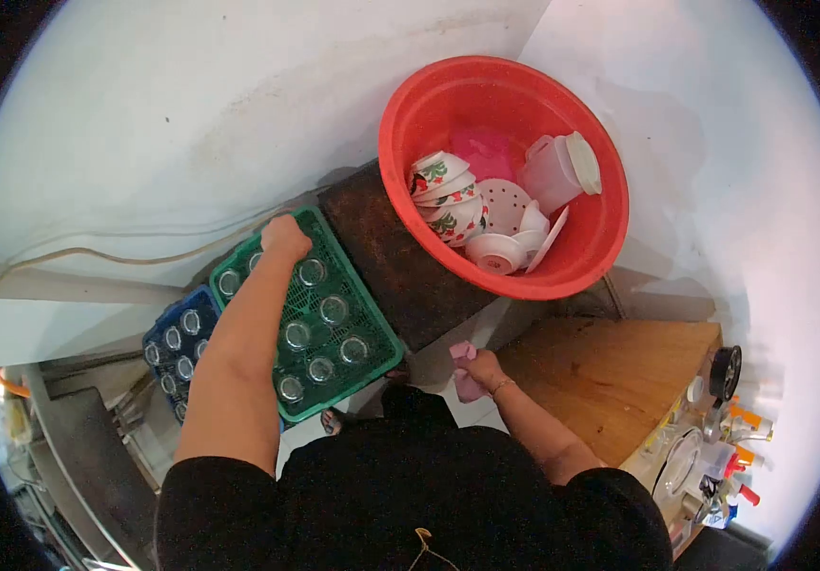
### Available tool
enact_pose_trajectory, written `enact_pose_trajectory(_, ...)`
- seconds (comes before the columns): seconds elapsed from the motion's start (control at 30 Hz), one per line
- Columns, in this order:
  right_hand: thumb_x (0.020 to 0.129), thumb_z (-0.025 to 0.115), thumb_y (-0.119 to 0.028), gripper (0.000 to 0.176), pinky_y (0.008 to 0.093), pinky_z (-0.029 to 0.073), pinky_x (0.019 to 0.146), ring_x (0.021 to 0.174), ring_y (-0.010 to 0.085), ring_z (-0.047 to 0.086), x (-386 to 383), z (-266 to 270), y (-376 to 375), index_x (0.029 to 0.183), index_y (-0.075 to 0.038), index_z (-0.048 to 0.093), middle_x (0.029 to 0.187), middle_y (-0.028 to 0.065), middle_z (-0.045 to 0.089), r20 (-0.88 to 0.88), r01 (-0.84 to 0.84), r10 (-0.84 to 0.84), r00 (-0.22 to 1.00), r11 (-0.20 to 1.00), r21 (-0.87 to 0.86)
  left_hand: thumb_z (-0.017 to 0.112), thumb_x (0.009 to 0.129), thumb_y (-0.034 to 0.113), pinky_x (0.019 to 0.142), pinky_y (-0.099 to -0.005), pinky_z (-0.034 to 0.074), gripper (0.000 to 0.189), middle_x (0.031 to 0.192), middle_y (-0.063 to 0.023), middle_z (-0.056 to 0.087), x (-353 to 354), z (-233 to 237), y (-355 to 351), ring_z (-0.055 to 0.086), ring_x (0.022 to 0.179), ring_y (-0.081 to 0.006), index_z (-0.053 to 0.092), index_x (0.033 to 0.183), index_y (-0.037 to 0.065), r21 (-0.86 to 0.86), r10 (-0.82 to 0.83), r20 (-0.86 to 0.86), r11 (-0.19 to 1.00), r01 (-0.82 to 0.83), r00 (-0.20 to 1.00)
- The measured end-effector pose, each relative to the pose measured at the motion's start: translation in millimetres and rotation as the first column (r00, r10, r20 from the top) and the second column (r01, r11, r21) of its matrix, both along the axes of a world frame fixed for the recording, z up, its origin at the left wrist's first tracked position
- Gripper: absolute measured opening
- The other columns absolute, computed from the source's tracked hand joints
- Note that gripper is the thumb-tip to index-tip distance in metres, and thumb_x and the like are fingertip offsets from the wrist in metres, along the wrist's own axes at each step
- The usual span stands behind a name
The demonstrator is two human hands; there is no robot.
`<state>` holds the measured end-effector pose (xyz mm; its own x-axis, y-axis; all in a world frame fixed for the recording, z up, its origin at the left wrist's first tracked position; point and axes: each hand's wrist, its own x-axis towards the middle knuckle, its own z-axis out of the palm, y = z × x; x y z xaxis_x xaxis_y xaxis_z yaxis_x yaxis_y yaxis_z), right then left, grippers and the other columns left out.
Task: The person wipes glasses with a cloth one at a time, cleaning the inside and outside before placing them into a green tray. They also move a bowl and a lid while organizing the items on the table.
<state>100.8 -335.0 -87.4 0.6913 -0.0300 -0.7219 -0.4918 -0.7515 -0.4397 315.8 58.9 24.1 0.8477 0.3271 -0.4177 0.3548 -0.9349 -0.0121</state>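
My left hand point(286, 238) is closed at the far end of a green plastic crate point(389, 360), over a spot where glasses stand; what its fingers hold, if anything, is hidden. Several upturned clear glasses point(334, 309) stand in rows in this crate. A pink cloth point(468, 384) is bunched in my right hand point(482, 367), which hangs between the crate and a wooden table. Beside the green crate, partly behind my left forearm, a blue crate point(168, 335) holds more glasses.
A red tub point(391, 143) with patterned bowls point(440, 173), a white strainer point(503, 202) and a lidded plastic jug point(554, 173) rests on a dark surface point(400, 271). The wooden table point(600, 371) at right carries bottles and jars. Metal shelving point(96, 447) stands at left.
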Motion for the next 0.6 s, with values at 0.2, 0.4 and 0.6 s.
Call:
enact_pose_trajectory(0.2, 0.071, 0.064, -0.050, 0.053, 0.0427, 0.049, 0.079, 0.090, 0.0387, 0.062, -19, -16, 6, 0.093, -0.002, 0.067, 0.095, 0.0228, 0.065, 0.046, 0.006, -0.006, 0.999, 1.000, 0.015, 0.078, 0.058, 0.037, 0.078, -0.0414, 0.051, 0.055, 0.096, -0.0220, 0.065, -33, 61, 18, 0.063, 0.089, -0.0355, 0.065, 0.095, -0.002, -0.138, -0.011, 0.333, 0.989, 0.060, 0.943)
enact_pose_trajectory(0.4, 0.072, 0.065, -0.047, 0.051, 0.0437, 0.049, 0.078, 0.090, 0.0389, 0.062, -38, 13, 44, 0.093, -0.002, 0.067, 0.094, 0.0220, 0.065, 0.105, 0.001, -0.007, 0.994, 0.998, 0.058, 0.075, 0.069, 0.037, 0.069, -0.0420, 0.055, 0.046, 0.087, -0.0134, 0.066, -107, 113, 59, 0.065, 0.082, -0.0284, 0.063, 0.095, 0.001, -0.858, 0.528, 0.247, 0.509, -0.070, 0.813)
enact_pose_trajectory(0.6, 0.071, 0.072, -0.038, 0.044, 0.0369, 0.050, 0.073, 0.082, 0.0292, 0.064, -55, 81, 94, 0.093, -0.001, 0.066, 0.090, 0.0162, 0.067, 0.141, 0.116, -0.154, 0.978, 0.962, 0.249, 0.071, 0.073, 0.024, 0.073, -0.0481, 0.055, 0.052, 0.102, -0.0175, 0.060, -232, 134, 104, 0.064, 0.089, -0.0360, 0.051, 0.111, -0.006, -0.773, 0.287, -0.253, -0.634, -0.015, 0.924)
